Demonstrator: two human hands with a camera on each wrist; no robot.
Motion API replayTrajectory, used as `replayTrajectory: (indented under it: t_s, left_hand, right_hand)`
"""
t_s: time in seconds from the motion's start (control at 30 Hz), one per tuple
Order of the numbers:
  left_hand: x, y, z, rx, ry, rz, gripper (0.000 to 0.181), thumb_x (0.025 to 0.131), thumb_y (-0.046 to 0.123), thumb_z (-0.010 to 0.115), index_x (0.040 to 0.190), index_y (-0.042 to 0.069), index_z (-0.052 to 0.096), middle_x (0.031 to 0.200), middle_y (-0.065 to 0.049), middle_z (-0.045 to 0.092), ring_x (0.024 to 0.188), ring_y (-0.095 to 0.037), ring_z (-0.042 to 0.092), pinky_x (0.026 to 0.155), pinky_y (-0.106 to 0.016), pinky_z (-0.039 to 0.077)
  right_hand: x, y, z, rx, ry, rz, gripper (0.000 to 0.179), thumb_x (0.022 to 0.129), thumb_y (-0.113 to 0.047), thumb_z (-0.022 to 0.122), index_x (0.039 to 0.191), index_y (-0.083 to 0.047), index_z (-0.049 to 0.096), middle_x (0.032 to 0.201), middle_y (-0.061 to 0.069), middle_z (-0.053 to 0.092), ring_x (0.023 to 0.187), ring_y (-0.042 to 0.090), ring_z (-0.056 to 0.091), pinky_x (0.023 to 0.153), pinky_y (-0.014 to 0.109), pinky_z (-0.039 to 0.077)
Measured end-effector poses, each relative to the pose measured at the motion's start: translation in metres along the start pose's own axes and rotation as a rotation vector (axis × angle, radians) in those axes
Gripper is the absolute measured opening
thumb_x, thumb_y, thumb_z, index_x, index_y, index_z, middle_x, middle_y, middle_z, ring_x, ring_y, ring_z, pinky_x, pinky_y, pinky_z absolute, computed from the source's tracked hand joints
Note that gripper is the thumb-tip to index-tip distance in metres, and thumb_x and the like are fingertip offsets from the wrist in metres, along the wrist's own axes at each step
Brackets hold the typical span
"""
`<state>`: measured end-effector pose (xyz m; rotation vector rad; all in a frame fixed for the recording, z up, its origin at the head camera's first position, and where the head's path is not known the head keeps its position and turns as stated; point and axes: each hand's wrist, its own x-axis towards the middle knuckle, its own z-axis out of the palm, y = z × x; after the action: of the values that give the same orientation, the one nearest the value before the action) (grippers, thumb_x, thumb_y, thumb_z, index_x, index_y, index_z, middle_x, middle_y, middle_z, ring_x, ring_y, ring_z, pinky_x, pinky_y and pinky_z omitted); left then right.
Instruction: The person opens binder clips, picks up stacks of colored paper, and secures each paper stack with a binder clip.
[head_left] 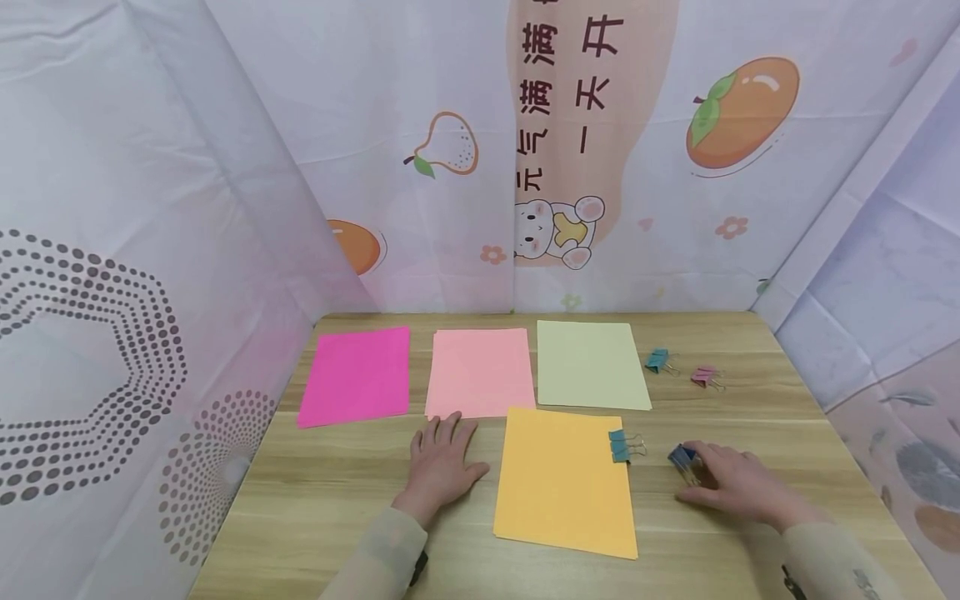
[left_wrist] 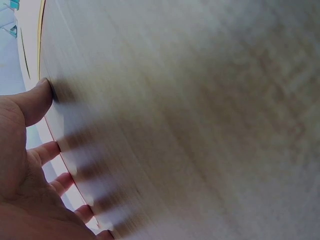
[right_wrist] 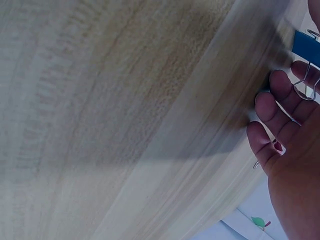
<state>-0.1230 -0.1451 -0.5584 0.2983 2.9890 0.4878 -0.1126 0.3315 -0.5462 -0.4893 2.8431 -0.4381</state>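
My right hand (head_left: pixel 738 483) is low over the table, right of the orange paper stack (head_left: pixel 566 483), and holds a blue binder clip (head_left: pixel 684 458) between thumb and fingers. In the right wrist view the blue binder clip (right_wrist: pixel 306 47) shows its wire handles beside the fingers. A teal binder clip (head_left: pixel 619 447) grips the right edge of the orange stack, its handles pointing right. My left hand (head_left: pixel 441 467) rests on the table with fingers spread, left of that stack. Its fingertips lie just below the light pink paper (head_left: pixel 480 372), and it holds nothing.
Along the back lie a magenta paper stack (head_left: pixel 356 377), the light pink one and a pale green one (head_left: pixel 591 364). Another teal binder clip (head_left: pixel 657 360) and a pink binder clip (head_left: pixel 703 377) lie at the back right. Printed curtains (head_left: pixel 420 275) surround the wooden table (head_left: pixel 337 500).
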Motion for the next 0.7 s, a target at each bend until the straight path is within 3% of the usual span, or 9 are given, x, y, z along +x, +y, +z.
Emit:
replayTrajectory:
  t_s: [0.4, 0.7]
  left_hand:
    - [0.0007, -0.0001, 0.0008, 0.0, -0.009, -0.009, 0.069, 0.091, 0.05, 0.071, 0.151, 0.023, 0.047, 0.159, -0.012, 0.036, 0.147, -0.046, 0.026, 0.113, -0.071, 0.021]
    - [0.0015, -0.0008, 0.0006, 0.0, -0.016, -0.016, 0.07, 0.092, 0.052, 0.069, 0.152, 0.025, 0.045, 0.161, -0.011, 0.034, 0.149, -0.045, 0.024, 0.115, -0.07, 0.019]
  right_hand:
    - [-0.0013, -0.0086, -0.0044, -0.032, 0.037, -0.02, 0.068, 0.088, -0.059, 0.072, 0.128, -0.007, 0.058, 0.102, 0.002, 0.07, 0.093, 0.027, 0.068, 0.081, 0.063, 0.049]
    - [-0.0001, -0.0078, -0.0031, -0.054, 0.031, -0.026, 0.059, 0.092, -0.057, 0.069, 0.12, -0.007, 0.057, 0.078, -0.011, 0.061, 0.077, 0.015, 0.063, 0.083, 0.063, 0.047]
